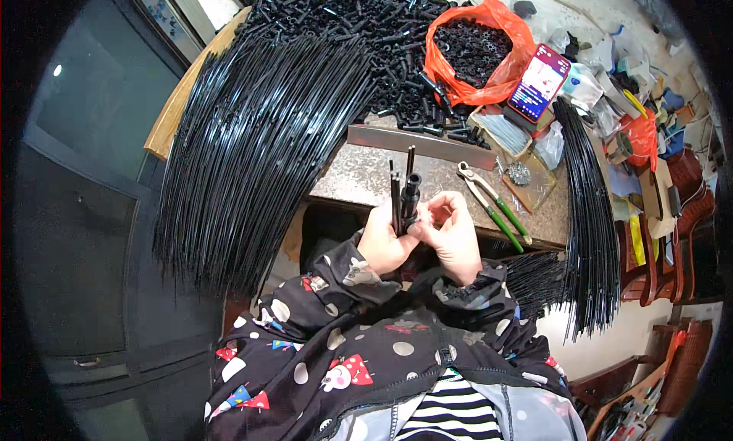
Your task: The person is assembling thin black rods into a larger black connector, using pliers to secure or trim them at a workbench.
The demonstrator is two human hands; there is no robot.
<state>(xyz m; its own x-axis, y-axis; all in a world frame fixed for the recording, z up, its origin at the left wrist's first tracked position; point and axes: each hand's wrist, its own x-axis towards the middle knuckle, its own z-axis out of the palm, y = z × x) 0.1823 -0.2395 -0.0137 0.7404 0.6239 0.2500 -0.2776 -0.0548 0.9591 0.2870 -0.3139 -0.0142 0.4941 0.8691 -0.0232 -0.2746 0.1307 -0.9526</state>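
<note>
Stock apparently remains: large rod bundle [263, 128] across the mottled bench [359, 174]'s left side, black fittings [328, 17] heaped along its far edge; finished count unclear. Your left hand [382, 248]'s fingers grip thin rods [395, 193] and a black tube [410, 199] at the near edge; your right hand [456, 241]'s curl alongside, grip unclear. Dark door [72, 204] left; pincers [478, 187] right.

A table with a speckled top [355, 177] carries a wide sheaf of long black rods [259, 143] at its left and a heap of short black tubes [328, 15] along its far side. Beside the heap sits an open orange bag [521, 36]. Nearer lie a metal bar [420, 146], green-handled pincers [484, 190] and another rod bundle [589, 219].
</note>
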